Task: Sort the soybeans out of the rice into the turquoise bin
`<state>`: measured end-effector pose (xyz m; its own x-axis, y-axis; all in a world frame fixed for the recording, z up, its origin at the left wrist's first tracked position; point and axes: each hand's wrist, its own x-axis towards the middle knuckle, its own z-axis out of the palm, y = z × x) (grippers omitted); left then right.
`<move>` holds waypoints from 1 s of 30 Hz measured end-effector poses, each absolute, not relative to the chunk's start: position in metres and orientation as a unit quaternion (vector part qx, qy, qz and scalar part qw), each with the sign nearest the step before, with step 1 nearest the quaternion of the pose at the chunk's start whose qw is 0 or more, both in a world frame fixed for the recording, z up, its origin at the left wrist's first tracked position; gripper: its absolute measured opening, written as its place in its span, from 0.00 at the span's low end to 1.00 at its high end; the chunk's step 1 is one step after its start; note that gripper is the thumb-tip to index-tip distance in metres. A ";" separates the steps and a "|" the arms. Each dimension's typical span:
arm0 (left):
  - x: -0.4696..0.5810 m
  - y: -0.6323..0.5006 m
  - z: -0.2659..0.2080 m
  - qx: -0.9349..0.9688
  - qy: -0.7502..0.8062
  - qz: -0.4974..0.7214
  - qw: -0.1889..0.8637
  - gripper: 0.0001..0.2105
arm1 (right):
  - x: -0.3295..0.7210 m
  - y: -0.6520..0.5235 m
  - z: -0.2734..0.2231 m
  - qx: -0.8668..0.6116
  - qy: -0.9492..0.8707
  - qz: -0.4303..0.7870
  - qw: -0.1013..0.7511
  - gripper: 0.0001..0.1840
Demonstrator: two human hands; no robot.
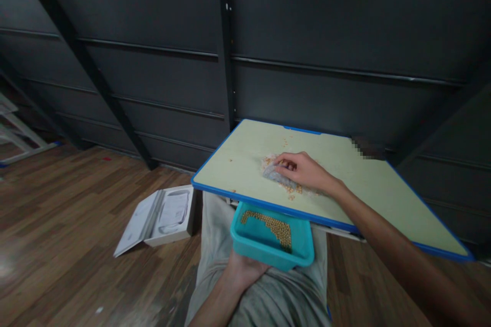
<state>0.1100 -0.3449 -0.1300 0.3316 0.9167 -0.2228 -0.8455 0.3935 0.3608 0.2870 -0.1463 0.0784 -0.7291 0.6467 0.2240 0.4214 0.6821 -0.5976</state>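
A teal plastic tub (245, 245) rests above my lap with its rim just under the table's near edge. Small round gold-brown beads or seeds (280, 227) lie in it, along its far and right sides. My left hand (245, 268) supports the tub from below, its fingers mostly hidden. Over the table, my right hand (301, 168) pinches a crumpled piece of clear plastic (278, 174), seemingly a bag. Around and beneath that plastic are loose yellowish-orange grains (291, 190), some scattered farther back on the tabletop.
The pale yellow tabletop (238, 148) has a blue edge and stands against a dark panelled wall (169, 82). A white box (171, 237) with its lid open sits on the wooden floor (84, 209) to the left. A blurred dark object (368, 148) is at the table's back right.
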 end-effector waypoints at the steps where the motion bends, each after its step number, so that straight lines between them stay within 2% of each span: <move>1: 0.110 -0.344 -0.132 0.091 0.197 0.542 0.812 0.30 | 0.287 -0.147 0.079 -0.299 -0.892 0.264 0.211 0.10; 8: 0.107 -0.344 -0.148 0.112 0.179 0.529 0.822 0.27 | 0.285 -0.151 0.080 -0.280 -0.894 0.284 0.205 0.11; 21: 0.108 -0.344 -0.144 0.098 0.185 0.530 0.822 0.26 | 0.285 -0.153 0.077 -0.266 -0.885 0.327 0.200 0.09; 25: 0.108 -0.342 -0.147 0.114 0.153 0.531 0.826 0.29 | 0.284 -0.153 0.075 -0.263 -0.884 0.338 0.190 0.09; 30: 0.110 -0.343 -0.137 0.094 0.195 0.540 0.813 0.27 | 0.283 -0.154 0.074 -0.251 -0.878 0.364 0.184 0.09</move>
